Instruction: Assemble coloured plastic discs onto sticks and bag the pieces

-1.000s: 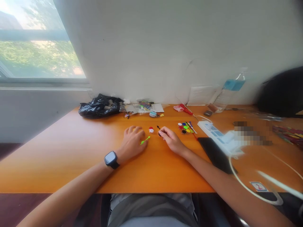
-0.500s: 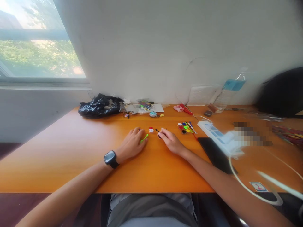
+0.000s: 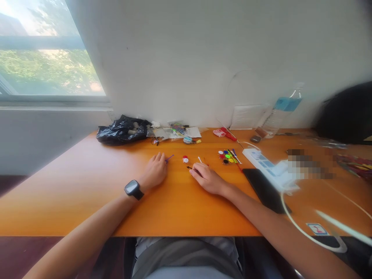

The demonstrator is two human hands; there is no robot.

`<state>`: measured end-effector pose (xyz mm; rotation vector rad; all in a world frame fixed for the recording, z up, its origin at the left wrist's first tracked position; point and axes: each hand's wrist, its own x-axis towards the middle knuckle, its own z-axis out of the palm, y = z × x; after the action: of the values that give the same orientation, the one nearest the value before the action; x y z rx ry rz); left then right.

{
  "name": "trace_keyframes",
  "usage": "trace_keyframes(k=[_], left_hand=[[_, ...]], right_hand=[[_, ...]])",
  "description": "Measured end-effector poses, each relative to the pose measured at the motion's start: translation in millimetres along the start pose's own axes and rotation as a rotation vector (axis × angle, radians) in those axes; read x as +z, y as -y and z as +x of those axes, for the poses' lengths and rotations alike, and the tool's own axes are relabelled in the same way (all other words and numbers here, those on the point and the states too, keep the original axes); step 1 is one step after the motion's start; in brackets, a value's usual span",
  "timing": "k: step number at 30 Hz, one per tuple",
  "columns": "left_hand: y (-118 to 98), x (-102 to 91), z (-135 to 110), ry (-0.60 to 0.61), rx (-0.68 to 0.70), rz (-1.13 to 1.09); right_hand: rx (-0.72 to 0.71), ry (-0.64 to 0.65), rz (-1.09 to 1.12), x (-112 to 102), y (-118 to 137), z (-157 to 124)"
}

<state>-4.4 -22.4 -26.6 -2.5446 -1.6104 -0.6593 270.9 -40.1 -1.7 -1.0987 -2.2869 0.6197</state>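
My right hand [image 3: 207, 179] rests on the table, its thumb and fingers closed on a small black arrow [image 3: 188, 167] whose head points left. Just beyond its knuckles lie a white arrow [image 3: 199, 159] and a thin orange stick [image 3: 206, 161]. My left hand [image 3: 154, 171], with a black watch on the wrist, lies on the table with fingers curled together and their tips hidden. A slim blue arrow [image 3: 170, 157] sticks out beside these fingers; whether they grip it I cannot tell. Between the hands are a red disc [image 3: 185, 157] and a white disc [image 3: 186, 160].
Several coloured discs and sticks [image 3: 228, 156] lie right of centre. Beyond them are a white power strip [image 3: 264, 164], a black phone [image 3: 264, 190] and a white cable. A black plastic bag [image 3: 122, 131], clear bags and a tape measure [image 3: 187, 140] line the wall.
My left hand has drawn left and its fingers have curled; the green arrow is out of sight and the blue arrow shows. My right hand has shifted down, uncovering the white arrow.
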Motion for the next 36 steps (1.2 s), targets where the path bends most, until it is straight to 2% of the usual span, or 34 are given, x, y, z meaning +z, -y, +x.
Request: trace_keyframes(k=[6, 11, 16, 20, 23, 31, 36], left_hand=[[-11, 0.3, -2, -0.064, -0.038, -0.052], [-23, -12.4, -3, 0.01, -0.025, -0.05], [-21, -14.3, 0, 0.006, 0.02, -0.125], [-17, -9.0, 2, -0.035, -0.043, -0.134], [-15, -7.6, 2, -0.022, -0.082, -0.121], [-24, -18.8, 3, -0.003, -0.099, -0.261], [-20, -15.4, 5, -0.016, -0.092, -0.332]], right_hand=[[-0.028, 0.025, -0.08, 0, 3, -1], [-0.047, 0.001, -0.111, 0, 1, -2], [-0.057, -0.005, -0.106, 1, -1, -1], [-0.065, -0.009, -0.1, 1, -2, -1], [-0.066, -0.009, -0.1, 1, -1, -2], [-0.066, 0.003, -0.131, -1, 2, -3], [-0.057, 0.006, -0.128, 0, 0, -3]])
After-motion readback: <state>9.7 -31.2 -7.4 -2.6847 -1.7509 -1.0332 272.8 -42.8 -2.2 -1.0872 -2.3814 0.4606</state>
